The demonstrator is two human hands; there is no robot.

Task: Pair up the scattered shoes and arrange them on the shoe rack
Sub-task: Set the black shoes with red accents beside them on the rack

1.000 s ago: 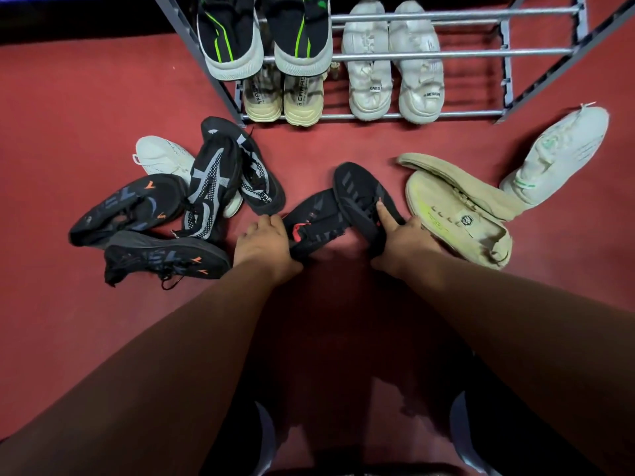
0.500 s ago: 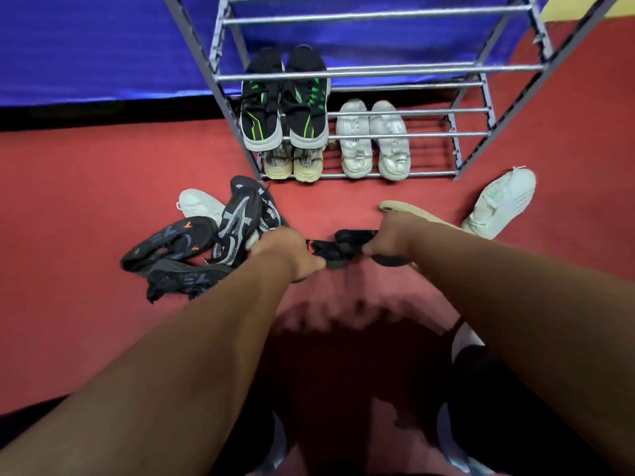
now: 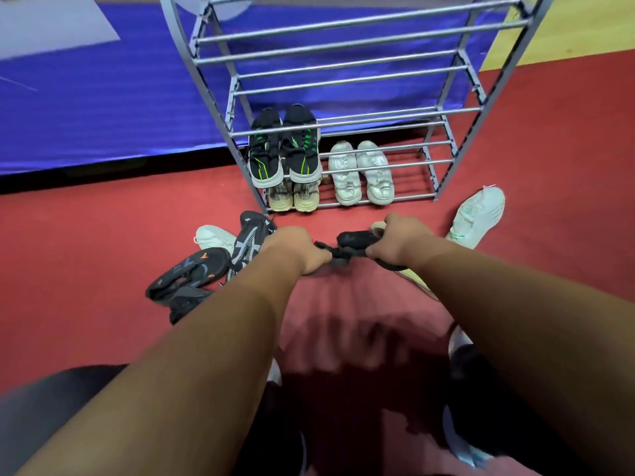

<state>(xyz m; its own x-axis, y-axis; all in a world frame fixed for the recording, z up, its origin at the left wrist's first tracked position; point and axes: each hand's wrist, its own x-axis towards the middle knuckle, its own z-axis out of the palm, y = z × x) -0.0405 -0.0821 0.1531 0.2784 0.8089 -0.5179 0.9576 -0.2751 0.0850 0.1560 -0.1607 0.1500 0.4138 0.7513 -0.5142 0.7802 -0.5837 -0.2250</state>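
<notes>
My left hand (image 3: 297, 249) and my right hand (image 3: 395, 243) each grip one shoe of a black pair (image 3: 354, 243), held side by side above the red floor in front of the grey metal shoe rack (image 3: 343, 121). On the rack's left side stands a black pair with green stripes (image 3: 285, 149), a beige pair (image 3: 293, 197) below it, and a white pair (image 3: 360, 173) at the bottom middle. Left of my hands lie black shoes with orange marks (image 3: 192, 273), a black-and-grey shoe (image 3: 249, 243) and a white shoe (image 3: 213, 235).
A white shoe with green trim (image 3: 479, 214) lies right of the rack's foot. A beige shoe (image 3: 417, 281) is mostly hidden under my right forearm. A blue wall (image 3: 103, 108) runs behind the rack. My own feet (image 3: 460, 359) stand below.
Both hands have lifted the black pair off the floor and brought the shoes together. The view has risen and tilted up, showing more of the rack's upper shelves.
</notes>
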